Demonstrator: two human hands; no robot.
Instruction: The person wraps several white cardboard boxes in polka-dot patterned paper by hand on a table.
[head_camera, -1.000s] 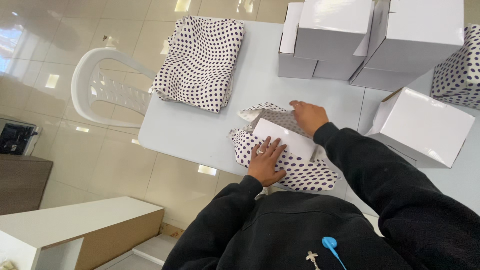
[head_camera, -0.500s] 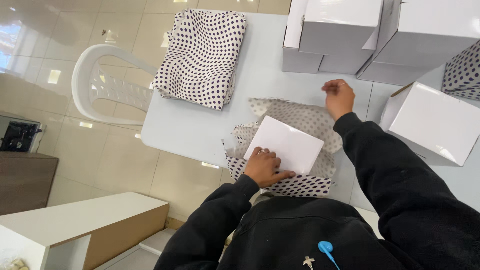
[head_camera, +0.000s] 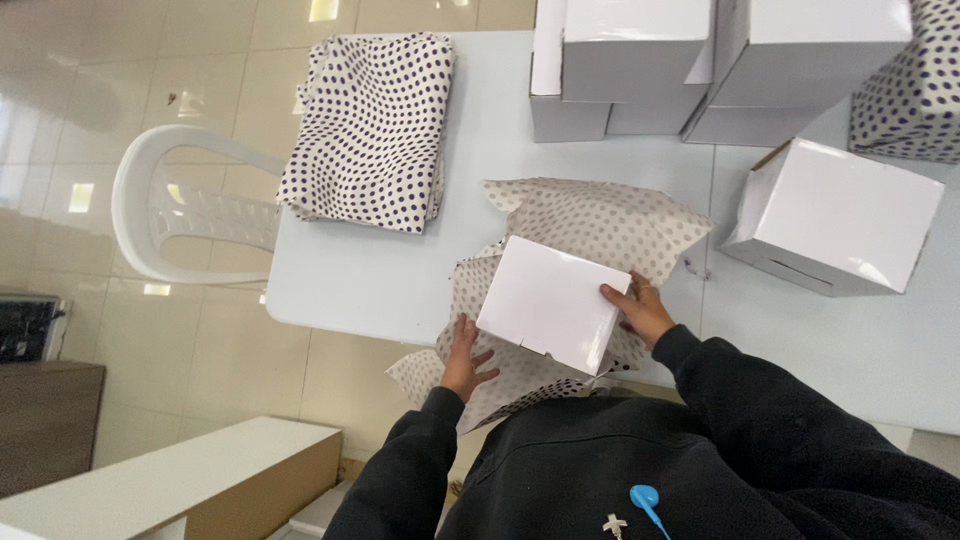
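Observation:
A plain white box (head_camera: 550, 303) lies on an unfolded sheet of dotted wrapping paper (head_camera: 600, 220) at the near edge of the pale table (head_camera: 400, 280). My right hand (head_camera: 640, 310) grips the box's right edge. My left hand (head_camera: 467, 358) lies flat with fingers spread on the paper, touching the box's left side. Both of my sleeves are black.
A folded stack of dotted paper (head_camera: 370, 125) lies at the table's far left. Several white boxes (head_camera: 640, 65) are stacked at the back, one more (head_camera: 840, 215) sits to the right, and a wrapped dotted box (head_camera: 910, 85) is far right. A white plastic chair (head_camera: 190, 210) stands left of the table.
My right hand has come back from the far edge of the paper to the box's right side. The far flap of paper now lies open and flat. My left hand has slid off the box onto the paper.

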